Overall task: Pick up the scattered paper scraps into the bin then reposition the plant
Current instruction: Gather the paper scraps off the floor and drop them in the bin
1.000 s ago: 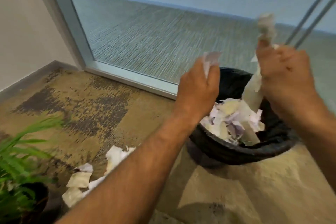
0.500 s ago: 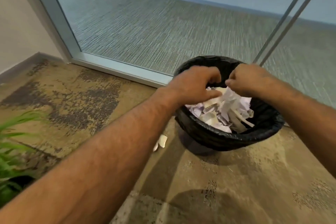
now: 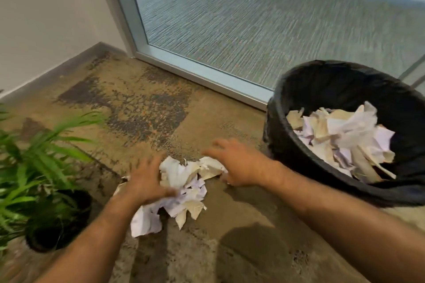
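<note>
Both hands flank a heap of torn paper scraps (image 3: 184, 186) on the brown carpet (image 3: 142, 108): the left hand (image 3: 147, 181) lies on the heap's left side, fingers spread, and the right hand (image 3: 239, 165) (blurred) is spread at its right edge. Right of them stands a black-lined bin (image 3: 287, 126) holding more scraps. A potted green plant (image 3: 34, 156) stands at the left.

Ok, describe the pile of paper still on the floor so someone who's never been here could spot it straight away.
Start at the black-lined bin beside the glass wall. To its left, on the brown carpet between it and the potted plant, lie loose scraps, with the left hand and right hand around them. Unlike the paper in the bin, they sit on bare carpet.
</note>
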`<act>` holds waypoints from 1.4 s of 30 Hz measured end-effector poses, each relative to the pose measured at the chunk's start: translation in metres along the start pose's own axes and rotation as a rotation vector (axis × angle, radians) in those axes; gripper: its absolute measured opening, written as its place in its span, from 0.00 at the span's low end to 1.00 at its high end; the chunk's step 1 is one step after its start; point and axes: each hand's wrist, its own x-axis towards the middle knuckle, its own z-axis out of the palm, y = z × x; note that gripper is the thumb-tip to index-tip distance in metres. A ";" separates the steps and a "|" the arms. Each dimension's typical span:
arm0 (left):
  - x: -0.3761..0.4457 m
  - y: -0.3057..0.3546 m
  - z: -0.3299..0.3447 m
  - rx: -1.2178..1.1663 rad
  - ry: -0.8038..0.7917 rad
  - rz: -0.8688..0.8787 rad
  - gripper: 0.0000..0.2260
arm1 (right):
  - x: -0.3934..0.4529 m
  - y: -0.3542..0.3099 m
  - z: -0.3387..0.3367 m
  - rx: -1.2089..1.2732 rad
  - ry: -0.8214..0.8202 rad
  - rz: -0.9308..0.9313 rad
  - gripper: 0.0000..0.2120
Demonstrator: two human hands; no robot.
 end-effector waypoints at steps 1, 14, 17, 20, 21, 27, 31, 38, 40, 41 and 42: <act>-0.003 -0.009 0.016 0.048 -0.072 -0.037 0.61 | 0.007 0.008 0.019 -0.041 -0.083 0.028 0.46; 0.028 -0.008 0.057 0.321 0.048 0.026 0.18 | 0.057 0.032 0.112 0.016 -0.129 -0.060 0.26; 0.023 -0.006 0.055 0.256 0.133 -0.036 0.06 | 0.054 0.029 0.111 0.146 -0.045 -0.016 0.16; 0.017 -0.003 0.051 0.166 0.125 -0.095 0.06 | 0.050 0.027 0.110 0.203 0.034 0.022 0.16; 0.015 -0.003 0.049 0.139 0.125 -0.099 0.06 | 0.048 0.025 0.108 0.226 0.069 0.026 0.15; -0.010 0.015 0.017 -0.149 0.344 -0.025 0.05 | 0.029 0.003 0.054 0.434 0.406 0.090 0.11; -0.033 0.054 -0.035 -0.308 0.554 0.176 0.03 | -0.001 -0.020 -0.022 0.478 0.627 0.069 0.10; -0.083 0.180 -0.141 -0.575 0.736 0.597 0.11 | -0.107 0.012 -0.167 0.592 0.927 0.290 0.11; -0.089 0.222 -0.147 -0.567 0.688 0.706 0.16 | -0.138 0.039 -0.189 0.543 0.869 0.421 0.12; -0.088 0.241 -0.145 -0.532 0.667 0.758 0.15 | -0.150 0.052 -0.194 0.523 0.845 0.491 0.12; -0.086 0.258 -0.141 -0.501 0.644 0.794 0.14 | -0.160 0.063 -0.196 0.499 0.816 0.564 0.12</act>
